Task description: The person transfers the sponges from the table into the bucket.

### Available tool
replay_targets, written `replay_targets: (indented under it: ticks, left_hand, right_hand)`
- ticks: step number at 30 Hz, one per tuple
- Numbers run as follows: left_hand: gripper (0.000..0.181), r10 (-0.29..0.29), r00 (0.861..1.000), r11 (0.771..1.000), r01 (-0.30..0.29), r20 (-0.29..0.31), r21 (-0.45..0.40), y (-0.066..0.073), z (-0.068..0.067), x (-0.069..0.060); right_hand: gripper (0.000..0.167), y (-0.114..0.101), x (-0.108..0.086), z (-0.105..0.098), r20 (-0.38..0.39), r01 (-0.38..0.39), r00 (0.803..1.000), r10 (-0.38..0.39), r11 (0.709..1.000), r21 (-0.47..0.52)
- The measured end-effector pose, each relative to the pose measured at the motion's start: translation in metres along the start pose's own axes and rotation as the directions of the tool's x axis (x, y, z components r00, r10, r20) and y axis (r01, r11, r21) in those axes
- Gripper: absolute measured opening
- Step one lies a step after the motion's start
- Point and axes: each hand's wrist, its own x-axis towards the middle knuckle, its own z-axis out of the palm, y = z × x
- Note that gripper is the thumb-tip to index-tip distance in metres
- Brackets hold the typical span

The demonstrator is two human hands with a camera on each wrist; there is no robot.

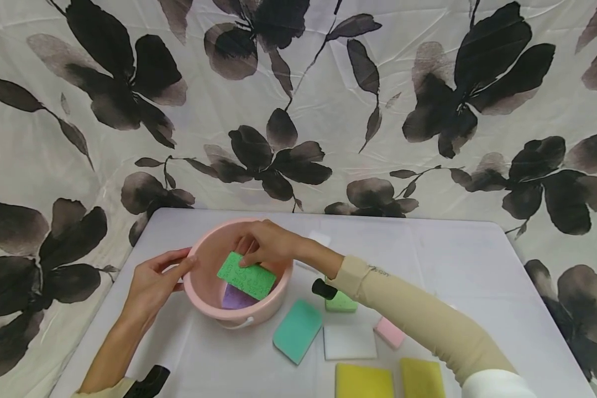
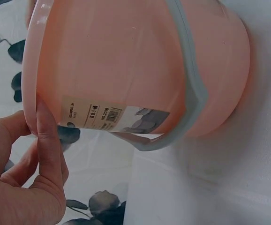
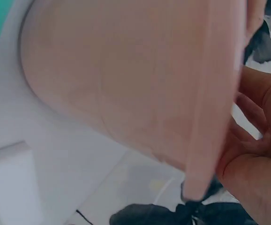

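Observation:
A pink bucket point(image 1: 205, 287) stands on the table, its pale grey handle point(image 2: 191, 84) hanging down its side and a paper label point(image 2: 102, 115) on its wall. My left hand point(image 1: 154, 279) pinches the bucket's rim at the left, thumb and fingers on either side of it. Over the bucket's mouth, my right hand point(image 1: 266, 243) holds a green speckled sponge point(image 1: 247, 276) by its upper edge, tilted. Beneath that lies a purple sponge point(image 1: 236, 298) inside the bucket, partly hidden. In the right wrist view the bucket wall hides the right fingertips and the green sponge.
Right of the bucket lie a teal sponge point(image 1: 297, 331), a white sponge point(image 1: 350, 341), a green sponge point(image 1: 341, 302), a pink sponge point(image 1: 389, 333) and two yellow ones point(image 1: 364, 381). A white block point(image 1: 320, 239) sits behind my right forearm. Floral cloth point(image 1: 298, 110) hangs behind the table.

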Motion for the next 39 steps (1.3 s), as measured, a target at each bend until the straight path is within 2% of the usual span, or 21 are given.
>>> replay_targets:
  ticks: [3,9,19,26,31,35,39]
  left_hand:
    - [0.063,0.005,1.000,1.000,-0.005,0.000,0.003,0.001,0.000,0.001]
    - [0.063,-0.009,1.000,1.000,0.009,0.003,-0.001,0.001,-0.001,0.002]
    - [0.060,0.007,1.000,1.000,-0.008,-0.017,-0.027,-0.001,-0.001,0.001]
    - [0.060,0.015,1.000,1.000,-0.015,-0.015,-0.013,0.000,0.000,0.000]
    - [0.060,0.008,1.000,1.000,-0.008,-0.015,-0.006,0.001,0.000,0.000]
    - [0.060,0.006,1.000,1.000,-0.006,-0.015,0.006,0.001,0.001,0.000]
    - [0.060,0.011,1.000,1.000,-0.011,-0.018,0.011,0.001,0.000,0.000]
  right_hand:
    - [0.030,0.002,0.006,0.008,0.021,0.009,1.000,-0.009,1.000,-0.030]
    - [0.022,0.006,0.016,0.022,0.084,-0.003,0.996,0.016,0.988,-0.156]
    - [0.024,0.011,0.024,0.040,0.164,-0.058,0.983,0.086,0.984,-0.170]
    - [0.023,0.012,0.029,0.050,0.196,-0.105,0.968,0.158,0.961,-0.257]
    - [0.026,0.011,0.029,0.051,0.214,-0.121,0.958,0.190,0.947,-0.297]
    - [0.029,0.012,0.025,0.045,0.243,-0.126,0.951,0.194,0.955,-0.268]
    - [0.029,0.012,0.017,0.035,0.228,-0.080,0.965,0.129,0.974,-0.212]
